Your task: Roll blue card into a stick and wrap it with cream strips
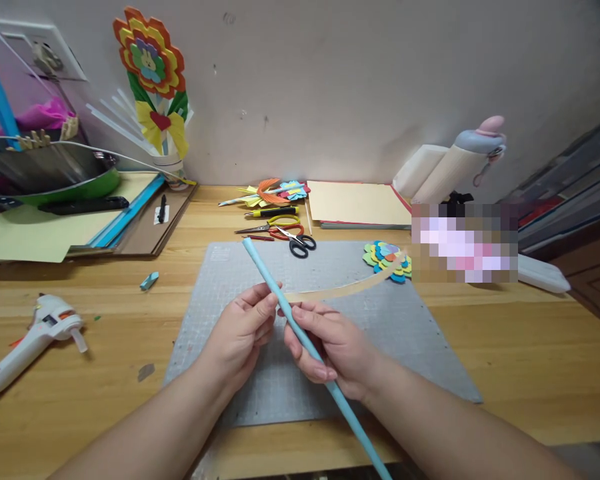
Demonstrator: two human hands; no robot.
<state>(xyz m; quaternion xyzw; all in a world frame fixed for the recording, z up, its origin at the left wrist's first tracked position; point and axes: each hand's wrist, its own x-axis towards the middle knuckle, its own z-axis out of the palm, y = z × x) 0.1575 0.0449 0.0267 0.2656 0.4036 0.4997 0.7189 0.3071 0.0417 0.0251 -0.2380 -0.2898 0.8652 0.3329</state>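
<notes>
A long, thin light-blue stick point(307, 343) slants between my hands over the grey cutting mat point(395, 360); its lower end runs past the front edge of the table. My right hand point(337, 343) is closed round its middle. Higher up, the fingertips of my left hand point(247, 323) pinch at the stick's left side. A pale beige strip point(347, 290) curves from the fingertips toward the right, its far end by a layered paper flower point(385, 260). Whether the strip's near end is pinched or stuck to the stick is hidden by the fingers.
Black-handled scissors point(301, 247), yellow-handled pliers point(275, 225) and a yellow-black cutter point(273, 212) lie behind the mat. A white glue gun point(40, 340) is at the left. Paper sheets point(360, 202) and a finished flower point(150, 60) in a cup stand along the wall.
</notes>
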